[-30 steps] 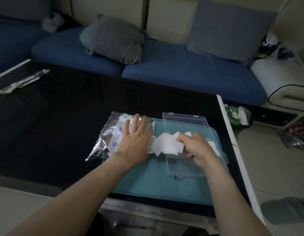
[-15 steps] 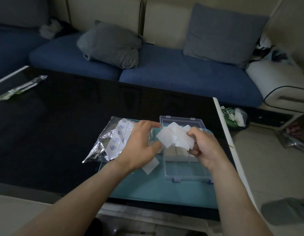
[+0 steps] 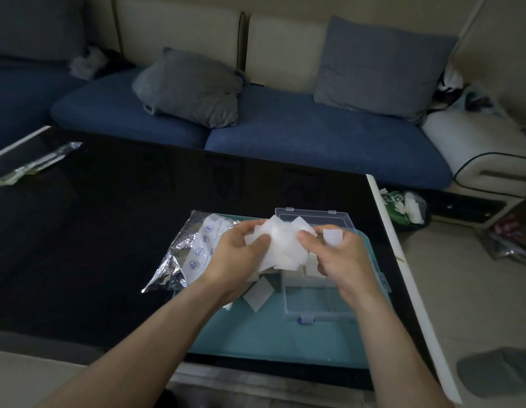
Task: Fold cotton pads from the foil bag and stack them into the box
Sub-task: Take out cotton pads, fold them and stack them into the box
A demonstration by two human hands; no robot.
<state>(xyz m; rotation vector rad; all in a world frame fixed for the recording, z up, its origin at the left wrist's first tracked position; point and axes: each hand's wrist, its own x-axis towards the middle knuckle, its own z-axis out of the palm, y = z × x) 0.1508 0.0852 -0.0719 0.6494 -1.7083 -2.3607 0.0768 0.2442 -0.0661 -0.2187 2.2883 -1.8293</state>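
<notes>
Two hands raised together, left hand point(image 3: 241, 257) and right hand point(image 3: 338, 257) clutching cotton pads point(image 3: 281, 245) above box point(image 3: 317, 307)

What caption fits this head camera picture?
Both hands, left and right, hold cotton pads above the clear box.

Both hands hold a loose bunch of cotton pads point(image 3: 281, 245) above the open clear box point(image 3: 314, 301), left hand point(image 3: 238, 260) and right hand point(image 3: 338, 260) gripping either side; the foil bag point(image 3: 191, 251) lies left on the dark counter point(image 3: 108, 231)
</notes>
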